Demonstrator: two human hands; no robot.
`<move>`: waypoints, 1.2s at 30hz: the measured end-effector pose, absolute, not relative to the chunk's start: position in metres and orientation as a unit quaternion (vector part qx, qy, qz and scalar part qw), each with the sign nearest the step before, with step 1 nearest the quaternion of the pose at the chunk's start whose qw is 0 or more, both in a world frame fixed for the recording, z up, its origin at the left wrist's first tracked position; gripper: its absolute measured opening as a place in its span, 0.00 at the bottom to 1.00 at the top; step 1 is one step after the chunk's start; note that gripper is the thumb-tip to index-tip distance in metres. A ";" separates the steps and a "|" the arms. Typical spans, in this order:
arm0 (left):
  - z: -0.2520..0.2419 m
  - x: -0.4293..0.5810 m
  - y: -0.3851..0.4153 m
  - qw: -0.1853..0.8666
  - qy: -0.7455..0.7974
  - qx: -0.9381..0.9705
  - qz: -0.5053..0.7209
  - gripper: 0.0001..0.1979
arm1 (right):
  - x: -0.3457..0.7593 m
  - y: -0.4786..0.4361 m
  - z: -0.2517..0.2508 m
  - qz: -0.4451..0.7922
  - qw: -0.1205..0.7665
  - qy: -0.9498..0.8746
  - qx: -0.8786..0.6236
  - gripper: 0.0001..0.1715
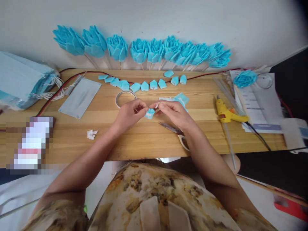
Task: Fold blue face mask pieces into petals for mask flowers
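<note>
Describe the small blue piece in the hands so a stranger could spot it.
On the wooden table, a row of folded blue pieces lies near the wall. Nearer the table's middle, the left hand and right hand meet beside a tape ring. The small blue piece is the only one pinched between both hands, not lying in the row.

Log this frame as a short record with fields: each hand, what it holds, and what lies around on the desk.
left hand: pinches the blue folded piece from its left side
right hand: pinches the same piece from the right
table: light wood
near right wrist: scissors, lying flat
behind hands: tape roll; row of blue pieces
right side: yellow glue gun
left side: flat face mask; mask stack; white scrap
wall: blue flowers on sticks, leaning in a row
</note>
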State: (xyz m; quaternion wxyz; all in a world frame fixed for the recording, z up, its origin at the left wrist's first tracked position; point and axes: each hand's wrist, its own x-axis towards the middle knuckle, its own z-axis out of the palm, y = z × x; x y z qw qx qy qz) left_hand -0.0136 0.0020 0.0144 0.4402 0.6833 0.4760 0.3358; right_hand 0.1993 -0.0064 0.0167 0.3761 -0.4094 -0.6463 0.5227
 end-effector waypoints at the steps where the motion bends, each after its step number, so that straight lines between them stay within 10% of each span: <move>1: 0.015 -0.014 0.001 0.461 0.466 0.676 0.337 0.12 | 0.200 -0.007 0.016 0.523 0.387 -0.640 -0.409 0.27; 11: 0.013 -0.009 -0.002 0.567 0.481 0.612 0.272 0.17 | 0.203 -0.008 0.014 0.495 0.401 -0.653 -0.409 0.26; 23: 0.015 -0.009 -0.002 0.588 0.488 0.572 0.300 0.14 | 0.190 -0.011 0.006 0.024 0.453 -0.790 -0.412 0.09; 36: 0.020 -0.009 -0.006 0.590 0.460 0.591 0.300 0.15 | 0.190 -0.018 0.002 -0.073 0.425 -0.810 -0.398 0.11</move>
